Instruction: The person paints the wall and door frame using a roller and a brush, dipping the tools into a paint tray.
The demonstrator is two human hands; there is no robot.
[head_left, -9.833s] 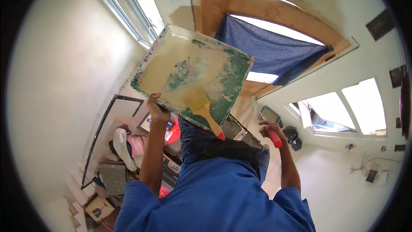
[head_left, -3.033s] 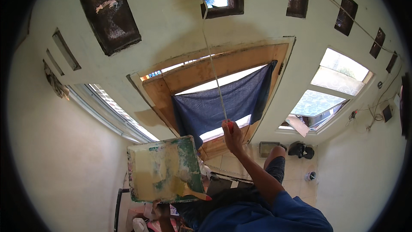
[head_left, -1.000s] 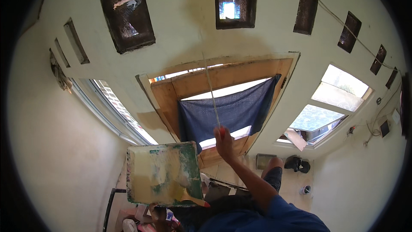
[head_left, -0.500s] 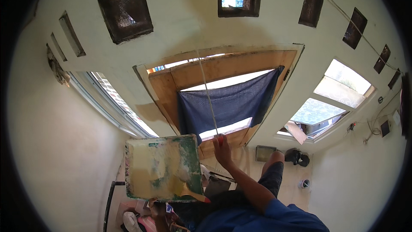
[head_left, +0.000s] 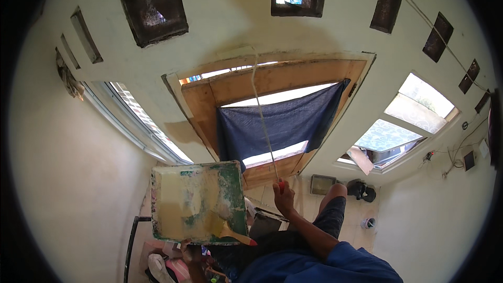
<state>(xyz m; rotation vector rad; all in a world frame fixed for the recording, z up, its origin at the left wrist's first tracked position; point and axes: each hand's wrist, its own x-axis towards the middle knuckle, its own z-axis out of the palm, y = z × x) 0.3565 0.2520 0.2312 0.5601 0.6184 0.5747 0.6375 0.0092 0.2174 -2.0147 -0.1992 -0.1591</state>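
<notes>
My right hand (head_left: 284,199) is closed around the red handle of what looks like a paint roller (head_left: 263,126). Its long thin pale rod reaches up in front of the door and bends near the top of the frame. The cream end there blends into the wall, so I cannot tell its shape well. At the lower left, my left hand (head_left: 191,252) grips the near edge of a green paint tray (head_left: 239,207) from below, its fingers partly hidden. Cream paint coats much of the tray. A paintbrush (head_left: 236,235) with a wooden, red-tipped handle lies across its near right corner.
Ahead stands a wooden door (head_left: 195,100) with a dark blue cloth (head_left: 283,120) hung across it. Windows flank it, the right one (head_left: 390,136) open. Dark vents (head_left: 298,0) line the upper wall. On the floor are a grey container (head_left: 323,184), a black bag (head_left: 361,191) and a small tub (head_left: 369,223).
My right hand has moved down and a little right with the roller. The rod's top now shows a bend above the door frame. The tray has barely shifted.
</notes>
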